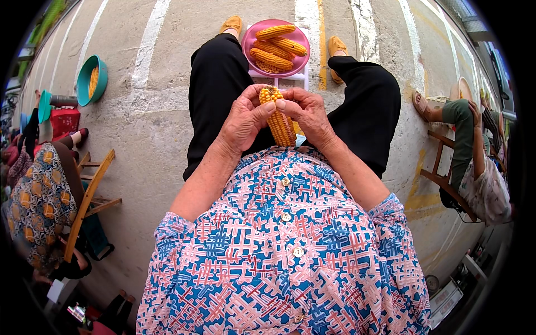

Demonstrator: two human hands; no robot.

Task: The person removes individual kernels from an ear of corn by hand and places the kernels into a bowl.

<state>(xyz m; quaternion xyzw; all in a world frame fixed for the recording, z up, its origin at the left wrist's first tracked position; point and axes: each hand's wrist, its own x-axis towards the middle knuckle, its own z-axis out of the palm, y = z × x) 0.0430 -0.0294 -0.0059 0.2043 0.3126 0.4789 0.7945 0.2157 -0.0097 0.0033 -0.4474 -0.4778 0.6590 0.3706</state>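
Between my two hands, above my lap, is an ear of dried corn point(281, 127), its tip pointing away from me. Some kernels are gone along one side, where the reddish cob shows. My left hand point(245, 116) is closed round the far end from the left, thumb pressed on the kernels. From the right, my right hand point(309, 111) grips the same end, its thumb lying close to the left one. Beyond them a pink basin point(251, 42) holds several whole ears of corn point(278, 47) and some loose kernels point(268, 68).
The basin rests on a white stand point(301, 80) between my feet. At the left, a teal basin point(99, 100) with corn stands near a person in a patterned top point(42, 201) by a wooden chair point(89, 201). Another person point(486, 192) sits at the right on a chair point(444, 173).
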